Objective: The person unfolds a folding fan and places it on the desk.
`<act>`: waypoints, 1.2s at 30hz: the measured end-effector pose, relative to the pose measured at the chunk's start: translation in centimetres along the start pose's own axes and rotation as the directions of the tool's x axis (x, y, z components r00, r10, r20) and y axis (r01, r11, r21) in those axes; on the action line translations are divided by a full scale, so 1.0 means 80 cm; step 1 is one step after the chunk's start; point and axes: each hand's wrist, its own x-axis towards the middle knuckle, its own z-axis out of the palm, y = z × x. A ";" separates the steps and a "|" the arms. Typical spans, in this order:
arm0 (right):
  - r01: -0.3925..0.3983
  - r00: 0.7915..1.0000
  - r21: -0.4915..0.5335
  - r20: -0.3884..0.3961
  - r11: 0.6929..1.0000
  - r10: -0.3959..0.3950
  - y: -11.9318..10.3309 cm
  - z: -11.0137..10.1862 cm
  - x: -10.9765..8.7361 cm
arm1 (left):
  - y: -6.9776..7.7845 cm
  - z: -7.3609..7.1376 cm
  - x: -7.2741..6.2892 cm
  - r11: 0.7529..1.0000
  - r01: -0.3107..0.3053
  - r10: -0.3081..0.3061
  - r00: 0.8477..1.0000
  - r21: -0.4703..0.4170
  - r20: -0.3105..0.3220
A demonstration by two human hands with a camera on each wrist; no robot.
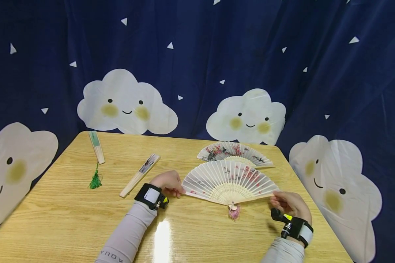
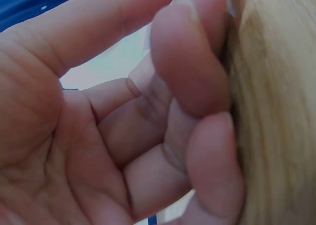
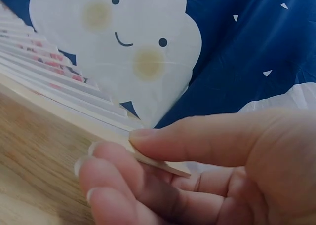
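Note:
A spread white folding fan [image 1: 228, 179] with pink and red blossoms and pale wooden ribs stands low over the table, its pink tassel [image 1: 234, 212] hanging at the pivot. At the fan's left end, my left hand [image 1: 169, 182] pinches the outer rib; the left wrist view shows curled fingers [image 2: 212, 161] close to the wood, the grip itself mostly hidden. My right hand [image 1: 291, 204] holds the opposite rib, thumb on top and fingers beneath, as the right wrist view shows. A second open fan [image 1: 233, 149] with red blossoms lies behind, partly covered.
To the left of my left hand lies a closed fan [image 1: 139, 176] with a dark patterned edge. Farther left is another closed fan [image 1: 97, 147], green and pale wood, with a green tassel [image 1: 95, 179]. A dark blue curtain [image 1: 191, 44] with clouds hangs behind the wooden table [image 1: 66, 219].

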 end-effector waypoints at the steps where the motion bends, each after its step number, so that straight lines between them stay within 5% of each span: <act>1: -0.001 1.000 -0.015 -0.013 1.000 0.000 0.001 0.001 0.000 | 0.000 0.000 -0.001 1.000 0.007 -0.007 1.000 0.007 -0.002; 8: -0.003 0.999 -0.107 -0.034 0.994 -0.001 0.005 0.001 0.002 | 0.003 0.002 -0.003 0.996 0.027 -0.025 0.999 0.085 -0.024; 16: -0.045 0.995 -0.100 -0.095 0.994 0.035 0.005 0.000 0.004 | 0.004 -0.003 -0.004 0.990 0.033 -0.028 0.999 0.139 -0.037; 21: -0.056 0.986 -0.114 -0.165 0.992 0.037 -0.001 0.001 -0.006 | 0.000 -0.028 -0.006 0.993 0.012 0.004 0.990 0.116 -0.140; 23: -0.054 0.979 -0.111 -0.200 0.992 0.031 -0.005 0.003 -0.012 | -0.003 -0.044 -0.012 0.992 0.000 0.028 0.973 0.122 -0.231; 26: -0.043 0.965 -0.088 -0.261 0.995 0.019 -0.014 0.007 -0.022 | -0.011 -0.067 -0.026 0.988 0.024 0.038 0.922 0.155 -0.385; 29: -0.008 0.954 -0.098 -0.298 0.995 -0.021 -0.023 0.011 -0.032 | -0.022 -0.084 -0.041 0.974 0.122 -0.009 0.861 0.190 -0.508; 31: 0.025 0.947 -0.121 -0.314 0.992 -0.062 -0.030 0.015 -0.037 | -0.031 -0.091 -0.047 0.963 0.198 -0.066 0.835 0.185 -0.546; 33: 0.053 0.939 -0.162 -0.327 0.985 -0.104 -0.036 0.020 -0.041 | -0.039 -0.094 -0.050 0.951 0.254 -0.116 0.820 0.176 -0.561; 36: 0.092 0.927 -0.229 -0.335 0.969 -0.167 -0.044 0.029 -0.046 | -0.049 -0.094 -0.048 0.936 0.309 -0.171 0.817 0.168 -0.551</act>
